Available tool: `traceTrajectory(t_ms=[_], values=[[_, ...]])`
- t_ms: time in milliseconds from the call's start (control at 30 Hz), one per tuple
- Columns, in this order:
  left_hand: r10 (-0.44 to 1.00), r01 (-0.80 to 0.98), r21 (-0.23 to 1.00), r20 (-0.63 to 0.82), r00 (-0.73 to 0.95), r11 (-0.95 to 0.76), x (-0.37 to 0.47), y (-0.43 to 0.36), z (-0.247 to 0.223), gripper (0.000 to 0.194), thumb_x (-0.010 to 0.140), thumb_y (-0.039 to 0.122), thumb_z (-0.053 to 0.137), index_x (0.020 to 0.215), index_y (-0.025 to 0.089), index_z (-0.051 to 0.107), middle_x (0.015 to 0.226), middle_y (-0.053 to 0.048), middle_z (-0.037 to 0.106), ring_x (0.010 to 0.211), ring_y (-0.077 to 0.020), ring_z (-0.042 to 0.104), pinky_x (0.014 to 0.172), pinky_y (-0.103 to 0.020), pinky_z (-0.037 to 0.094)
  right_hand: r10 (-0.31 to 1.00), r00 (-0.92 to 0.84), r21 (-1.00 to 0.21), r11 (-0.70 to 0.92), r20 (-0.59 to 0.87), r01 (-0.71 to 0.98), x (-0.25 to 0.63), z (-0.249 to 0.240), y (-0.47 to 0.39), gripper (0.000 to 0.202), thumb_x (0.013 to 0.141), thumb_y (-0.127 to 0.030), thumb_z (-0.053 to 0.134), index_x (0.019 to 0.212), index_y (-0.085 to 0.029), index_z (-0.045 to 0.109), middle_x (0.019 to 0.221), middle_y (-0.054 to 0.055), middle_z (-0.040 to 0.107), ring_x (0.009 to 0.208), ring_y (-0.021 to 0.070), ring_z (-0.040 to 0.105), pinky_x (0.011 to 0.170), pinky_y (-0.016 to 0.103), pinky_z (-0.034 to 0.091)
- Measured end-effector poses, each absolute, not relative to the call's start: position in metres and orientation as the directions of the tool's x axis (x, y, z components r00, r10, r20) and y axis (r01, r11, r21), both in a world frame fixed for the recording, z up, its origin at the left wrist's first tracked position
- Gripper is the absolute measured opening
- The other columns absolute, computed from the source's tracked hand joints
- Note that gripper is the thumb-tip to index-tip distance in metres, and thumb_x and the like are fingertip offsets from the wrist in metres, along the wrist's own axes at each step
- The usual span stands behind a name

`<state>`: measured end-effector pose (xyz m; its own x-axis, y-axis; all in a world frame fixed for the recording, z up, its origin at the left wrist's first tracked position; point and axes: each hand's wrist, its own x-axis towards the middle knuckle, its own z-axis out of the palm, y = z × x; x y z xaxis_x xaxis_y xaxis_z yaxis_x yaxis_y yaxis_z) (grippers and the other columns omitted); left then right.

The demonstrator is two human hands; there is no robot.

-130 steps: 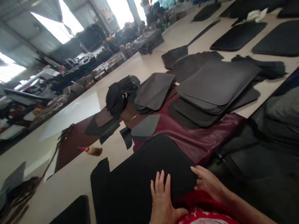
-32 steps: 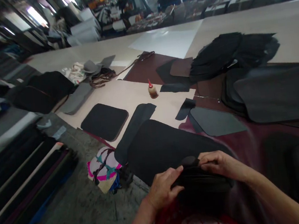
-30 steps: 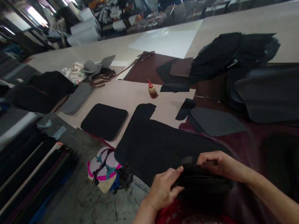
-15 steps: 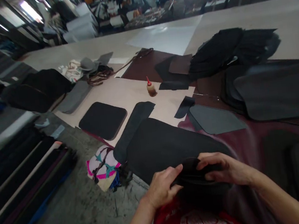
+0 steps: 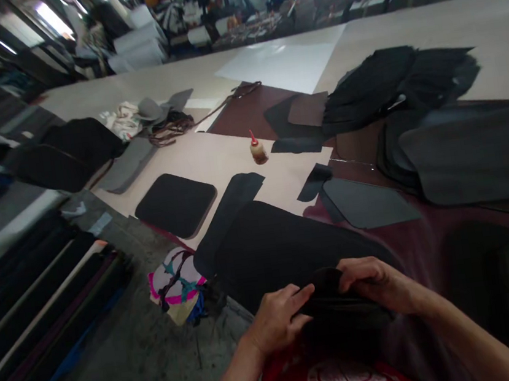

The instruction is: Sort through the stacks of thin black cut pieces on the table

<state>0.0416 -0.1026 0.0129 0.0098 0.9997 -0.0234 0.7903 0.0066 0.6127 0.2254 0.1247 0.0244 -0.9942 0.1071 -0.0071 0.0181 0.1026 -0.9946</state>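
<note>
Close to my body, my left hand [image 5: 283, 315] and my right hand [image 5: 377, 280] grip the edge of a dark sheet of material [image 5: 344, 312], one at each side. My left thumb and fingers pinch around its near left part. On the other side, my right fingers curl over its upper edge, and the right thumb is largely hidden. Just beyond lies a large black panel [image 5: 284, 245] on the table. A narrower black strip [image 5: 233, 211] lies along its left side, and a grey panel [image 5: 369, 201] is to its right.
A small bottle with a red nozzle [image 5: 258, 152] stands on the beige sheet [image 5: 213, 152]. Dark panels [image 5: 477, 154] are stacked at right, below a black pile [image 5: 390, 84]. A black rounded pad [image 5: 176, 205] lies at left. Fabric rolls [image 5: 41, 309] rest beyond the floor gap.
My right fingers have closed more over the sheet's edge, and the right thumb has slipped from sight. My left hand has barely shifted. Everything on the table stays in place.
</note>
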Motion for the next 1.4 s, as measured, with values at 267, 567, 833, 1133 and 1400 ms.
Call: traceTrajectory(t_ms=[267, 567, 833, 1133, 1400], values=[[0.996, 0.781, 0.621, -0.092, -0.005, 0.061, 0.041, -0.099, 0.019, 0.056, 0.096, 0.036, 0.057, 0.147, 0.028, 0.035, 0.102, -0.004, 0.063, 0.086, -0.0203, 0.063, 0.075, -0.030, 0.053, 0.020, -0.980, -0.980, 0.020, -0.196, 0.196, 0.228, 0.045, 0.134, 0.036, 0.097, -0.049, 0.050, 0.104, -0.021, 0.071, 0.100, 0.006, 0.062, 0.092, 0.0200, 0.060, 0.079, 0.030, 0.047], [0.994, 0.762, 0.644, -0.110, -0.002, 0.073, 0.039, -0.098, 0.019, 0.056, 0.097, 0.039, 0.056, 0.148, 0.027, 0.035, 0.105, -0.005, 0.063, 0.088, -0.0203, 0.063, 0.076, -0.030, 0.053, 0.011, -0.983, -0.982, 0.011, -0.186, 0.186, 0.226, 0.043, 0.135, 0.036, 0.095, -0.050, 0.055, 0.095, -0.018, 0.071, 0.094, 0.005, 0.061, 0.086, 0.0181, 0.058, 0.074, 0.028, 0.045], [0.997, 0.791, 0.608, -0.073, -0.025, 0.065, 0.039, -0.101, 0.014, 0.064, 0.094, 0.034, 0.061, 0.150, 0.026, 0.030, 0.106, -0.006, 0.064, 0.090, -0.0221, 0.064, 0.077, -0.032, 0.054, 0.209, -0.977, -0.980, 0.177, -0.049, 0.087, 0.223, 0.024, 0.127, 0.031, 0.100, -0.044, 0.048, 0.108, -0.023, 0.069, 0.099, 0.006, 0.071, 0.088, 0.0180, 0.064, 0.079, 0.029, 0.048], [0.998, 0.763, 0.645, -0.069, 0.005, 0.040, 0.038, -0.098, 0.016, 0.060, 0.097, 0.037, 0.056, 0.150, 0.028, 0.031, 0.106, -0.005, 0.063, 0.089, -0.0209, 0.063, 0.077, -0.031, 0.054, -0.012, -0.988, -0.988, 0.001, -0.155, 0.155, 0.231, 0.045, 0.139, 0.032, 0.098, -0.044, 0.051, 0.103, -0.021, 0.072, 0.106, 0.007, 0.065, 0.096, 0.0202, 0.062, 0.083, 0.030, 0.046], [0.989, 0.753, 0.648, -0.142, -0.033, 0.118, 0.035, -0.095, 0.019, 0.073, 0.090, 0.034, 0.066, 0.152, 0.032, 0.028, 0.109, -0.004, 0.063, 0.090, -0.0222, 0.065, 0.078, -0.033, 0.055, -0.045, -0.979, -0.962, -0.185, -0.197, 0.202, 0.234, 0.044, 0.141, 0.034, 0.088, -0.049, 0.065, 0.104, -0.020, 0.075, 0.109, 0.006, 0.062, 0.097, 0.0215, 0.060, 0.080, 0.030, 0.047]])
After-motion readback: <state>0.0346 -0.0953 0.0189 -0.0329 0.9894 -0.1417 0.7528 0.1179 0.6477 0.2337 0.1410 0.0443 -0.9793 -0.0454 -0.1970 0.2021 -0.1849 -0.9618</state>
